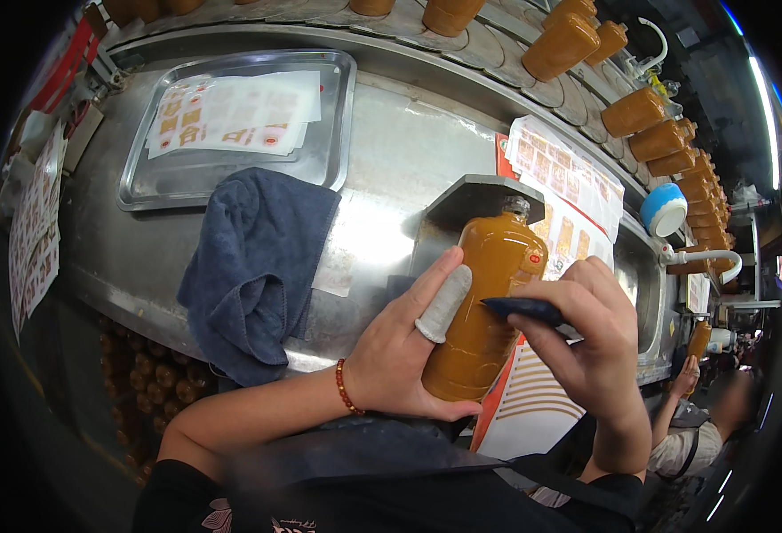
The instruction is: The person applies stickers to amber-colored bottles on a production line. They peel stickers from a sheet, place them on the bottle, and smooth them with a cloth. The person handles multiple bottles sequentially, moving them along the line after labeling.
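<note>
A glossy brown bottle [480, 306] with a clear neck leans back, tilted, against a grey angular rest [475, 197]. Wrapped round its left side and base is my left hand [404, 342], with a pale cover on one finger. My right hand [582, 333] closes round a dark, pointed hand tool [529, 308]. The tool's tip is at the front of the bottle; whether it touches the surface I cannot tell. A small red mark [535, 259] sits near the bottle's shoulder.
Left of the bottle lie a dark blue cloth [253, 266] and a metal tray [345, 133] holding printed sheets [231, 111]. More sheets [560, 164] lie at the right. Brown bottles [562, 44] stand on a conveyor [489, 62] behind. A co-worker [702, 426] is at far right.
</note>
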`<state>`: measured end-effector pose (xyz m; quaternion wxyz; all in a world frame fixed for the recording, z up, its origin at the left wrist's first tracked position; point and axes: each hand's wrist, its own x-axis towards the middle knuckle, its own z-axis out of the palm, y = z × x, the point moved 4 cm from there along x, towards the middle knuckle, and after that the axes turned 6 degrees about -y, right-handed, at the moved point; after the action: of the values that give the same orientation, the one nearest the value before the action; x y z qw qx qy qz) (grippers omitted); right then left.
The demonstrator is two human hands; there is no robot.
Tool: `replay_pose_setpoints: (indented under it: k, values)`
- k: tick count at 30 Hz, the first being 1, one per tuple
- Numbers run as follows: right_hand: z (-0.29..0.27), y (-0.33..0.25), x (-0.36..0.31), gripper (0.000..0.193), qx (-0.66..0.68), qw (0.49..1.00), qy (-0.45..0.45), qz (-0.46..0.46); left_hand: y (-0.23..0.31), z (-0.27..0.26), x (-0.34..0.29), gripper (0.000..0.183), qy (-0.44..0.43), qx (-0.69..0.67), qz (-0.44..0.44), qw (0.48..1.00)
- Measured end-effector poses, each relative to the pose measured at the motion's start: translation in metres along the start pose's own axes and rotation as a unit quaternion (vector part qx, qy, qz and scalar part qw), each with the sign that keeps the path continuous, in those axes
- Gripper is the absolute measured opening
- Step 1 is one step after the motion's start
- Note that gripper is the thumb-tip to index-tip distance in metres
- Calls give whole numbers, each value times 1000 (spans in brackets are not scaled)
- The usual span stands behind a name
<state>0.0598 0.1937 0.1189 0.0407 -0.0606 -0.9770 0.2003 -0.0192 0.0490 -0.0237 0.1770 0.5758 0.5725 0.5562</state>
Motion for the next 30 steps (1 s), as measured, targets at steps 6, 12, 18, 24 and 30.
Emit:
replay_pose_setpoints:
  k: [6, 12, 18, 24, 30]
  values:
    - [-5, 30, -19, 20, 47, 987, 117, 98, -2, 2, 0, 132, -1, -4, 2, 1000]
    - [42, 76, -57, 19, 386, 840, 250, 289, -2, 3, -1, 137, -22, 18, 4, 1000]
    - [41, 57, -49, 19, 347, 899, 180, 196, -2, 4, 0, 143, -33, 50, 3, 998]
    - [11, 9, -24, 32, -5, 991, 116, -67, -5, 3, -1, 142, -24, 32, 9, 999]
    - [2, 52, 13, 20, 156, 984, 78, -23, 0, 2, -1, 142, -20, 60, 14, 998]
